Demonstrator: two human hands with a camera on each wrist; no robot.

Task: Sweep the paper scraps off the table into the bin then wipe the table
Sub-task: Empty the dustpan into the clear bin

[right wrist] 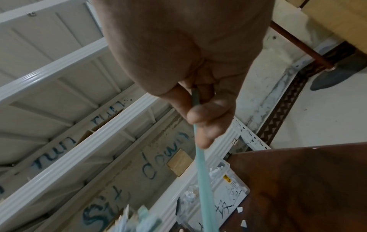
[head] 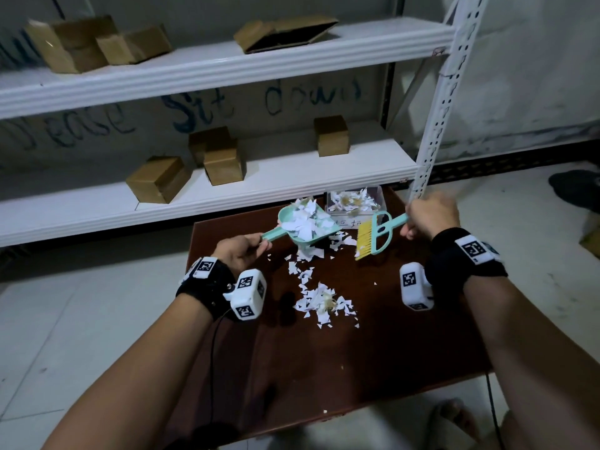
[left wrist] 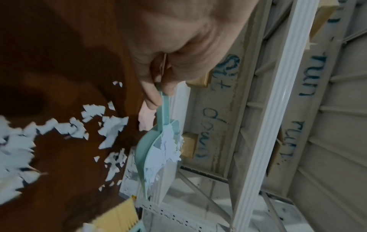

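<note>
My left hand point(head: 242, 251) grips the handle of a mint-green dustpan point(head: 306, 227), which is heaped with white paper scraps and held just above the brown table point(head: 406, 336). My right hand point(head: 428, 217) grips the handle of a mint-green brush point(head: 376, 235) with yellow bristles, just right of the pan. More scraps point(head: 319, 300) lie in a loose pile mid-table and in a trail toward the pan. A clear plastic bin point(head: 355, 201) with scraps inside stands at the table's far edge. The left wrist view shows the dustpan point(left wrist: 157, 157) and scraps point(left wrist: 65, 127); the right wrist view shows the brush handle point(right wrist: 203, 175) and the bin point(right wrist: 224, 188).
A white metal shelf unit point(head: 227, 186) with several cardboard boxes point(head: 159, 178) stands right behind the table. Its upright post point(head: 435, 125) rises by the table's far right corner. Pale tiled floor point(head: 65, 319) surrounds the table. A dark shoe point(head: 578, 186) lies far right.
</note>
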